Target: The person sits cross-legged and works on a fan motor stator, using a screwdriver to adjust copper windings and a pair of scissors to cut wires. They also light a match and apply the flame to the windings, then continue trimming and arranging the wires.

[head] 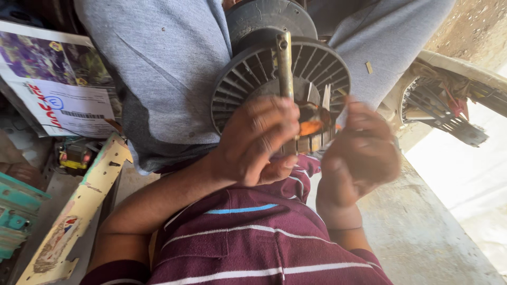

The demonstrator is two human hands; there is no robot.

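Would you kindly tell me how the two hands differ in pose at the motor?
The left hand is sharp and curls over the metal shaft, fingers bent against the motor. The right hand is blurred and sits to the side of the shaft, fingertips at the motor's finned rim. Both meet near the orange winding.

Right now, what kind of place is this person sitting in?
Probably a small repair workshop. The hands, left hand and right hand, work on a finned grey motor held on the lap. A stripped appliance casing lies nearby on the concrete floor, with loose electrical parts.
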